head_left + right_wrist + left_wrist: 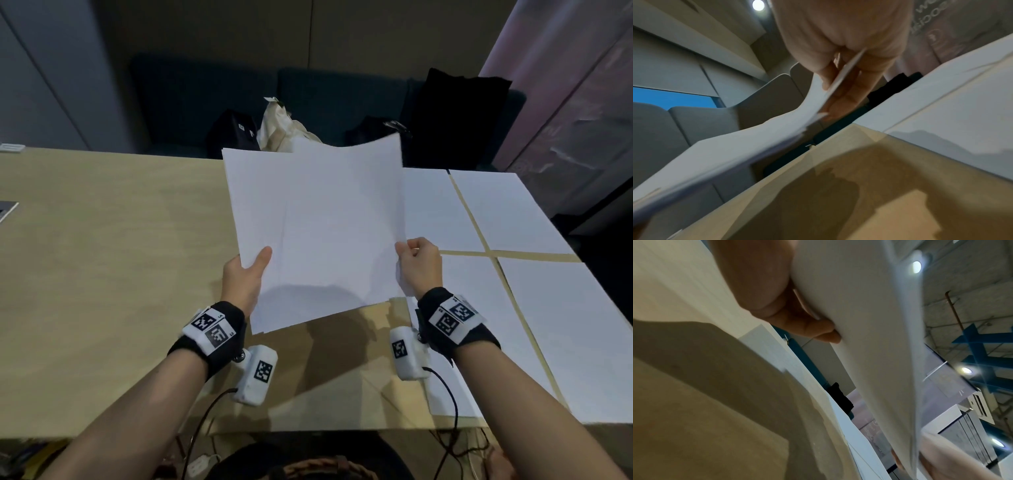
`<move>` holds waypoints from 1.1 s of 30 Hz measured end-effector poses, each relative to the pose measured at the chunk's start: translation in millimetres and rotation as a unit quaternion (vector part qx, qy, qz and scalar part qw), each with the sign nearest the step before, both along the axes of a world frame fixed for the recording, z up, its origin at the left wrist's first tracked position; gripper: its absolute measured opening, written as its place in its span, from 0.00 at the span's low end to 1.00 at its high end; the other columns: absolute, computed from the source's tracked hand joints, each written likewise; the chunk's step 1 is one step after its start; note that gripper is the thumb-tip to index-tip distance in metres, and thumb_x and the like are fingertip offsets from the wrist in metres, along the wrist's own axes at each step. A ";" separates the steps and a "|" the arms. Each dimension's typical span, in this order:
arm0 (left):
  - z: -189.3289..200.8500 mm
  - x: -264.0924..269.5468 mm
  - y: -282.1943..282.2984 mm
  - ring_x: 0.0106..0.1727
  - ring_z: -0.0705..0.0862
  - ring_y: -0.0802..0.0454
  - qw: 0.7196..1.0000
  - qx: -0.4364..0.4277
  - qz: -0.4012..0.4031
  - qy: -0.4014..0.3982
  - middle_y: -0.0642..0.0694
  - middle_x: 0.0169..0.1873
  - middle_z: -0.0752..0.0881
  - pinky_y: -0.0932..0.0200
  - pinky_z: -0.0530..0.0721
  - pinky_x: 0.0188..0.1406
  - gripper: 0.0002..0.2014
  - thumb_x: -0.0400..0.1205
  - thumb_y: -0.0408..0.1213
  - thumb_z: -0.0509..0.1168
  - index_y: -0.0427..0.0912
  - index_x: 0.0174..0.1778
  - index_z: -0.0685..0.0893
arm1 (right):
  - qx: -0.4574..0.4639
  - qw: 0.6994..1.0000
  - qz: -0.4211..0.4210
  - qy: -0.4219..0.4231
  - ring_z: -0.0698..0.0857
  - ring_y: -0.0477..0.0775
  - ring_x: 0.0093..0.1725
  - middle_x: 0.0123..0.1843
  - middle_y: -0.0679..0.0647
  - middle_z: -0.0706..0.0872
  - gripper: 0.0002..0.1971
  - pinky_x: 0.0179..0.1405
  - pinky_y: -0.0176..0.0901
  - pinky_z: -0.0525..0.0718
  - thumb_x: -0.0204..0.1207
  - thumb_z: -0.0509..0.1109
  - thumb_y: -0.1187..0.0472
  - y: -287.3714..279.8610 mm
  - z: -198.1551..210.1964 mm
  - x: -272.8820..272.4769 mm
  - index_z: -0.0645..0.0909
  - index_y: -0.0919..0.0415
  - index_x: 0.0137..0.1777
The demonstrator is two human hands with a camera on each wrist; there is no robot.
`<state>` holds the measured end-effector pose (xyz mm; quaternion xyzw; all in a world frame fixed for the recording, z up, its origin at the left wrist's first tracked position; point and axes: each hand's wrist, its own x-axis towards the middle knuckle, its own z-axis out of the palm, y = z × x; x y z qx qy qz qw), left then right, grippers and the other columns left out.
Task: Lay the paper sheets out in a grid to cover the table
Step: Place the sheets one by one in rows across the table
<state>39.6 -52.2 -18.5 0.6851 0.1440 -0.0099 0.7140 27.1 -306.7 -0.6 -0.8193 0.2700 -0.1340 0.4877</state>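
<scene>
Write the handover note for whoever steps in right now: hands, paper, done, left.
Left hand: grips the held paper stack at its lower left edge, above the table.
Right hand: pinches the stack's right edge.
Done: four laid sheets, two by two, cover the table's right end with narrow gaps.
Left: the bare middle and left of the table. Lay the next sheet beside the grid, then continue leftward.

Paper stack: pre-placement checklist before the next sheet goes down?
1. Left hand grips the paper stack: ok.
2. Right hand has a pinch grip on the stack's right edge: ok.
3. Only one sheet separated: cannot tell.
4. Laid sheets flat in a grid on the right: ok.
5. Bare table free left of the grid: ok.
6. Stack lifted off the table: ok.
</scene>
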 end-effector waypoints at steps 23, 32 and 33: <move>-11.6 -9.5 99.3 0.49 0.83 0.43 0.983 0.020 0.177 0.037 0.40 0.51 0.87 0.46 0.78 0.65 0.20 0.81 0.44 0.66 0.29 0.57 0.80 | -0.202 0.929 0.048 0.307 0.78 0.59 0.41 0.42 0.57 0.79 0.17 0.39 0.43 0.73 0.80 0.63 0.51 31.1 -55.3 -87.1 0.68 0.58 0.32; -14.3 2.3 108.2 0.65 0.82 0.40 0.976 -0.016 0.217 0.031 0.37 0.63 0.83 0.51 0.79 0.65 0.29 0.78 0.49 0.67 0.29 0.65 0.77 | -0.218 0.918 0.074 0.322 0.77 0.58 0.38 0.36 0.54 0.77 0.21 0.33 0.42 0.71 0.78 0.67 0.49 34.0 -53.2 -96.0 0.64 0.56 0.28; -14.5 2.0 106.9 0.65 0.81 0.42 0.976 -0.017 0.212 0.033 0.38 0.62 0.83 0.52 0.78 0.66 0.28 0.78 0.49 0.67 0.29 0.66 0.76 | -0.220 0.917 0.073 0.324 0.77 0.58 0.38 0.38 0.55 0.78 0.22 0.35 0.42 0.72 0.78 0.67 0.49 34.3 -53.3 -97.0 0.63 0.56 0.28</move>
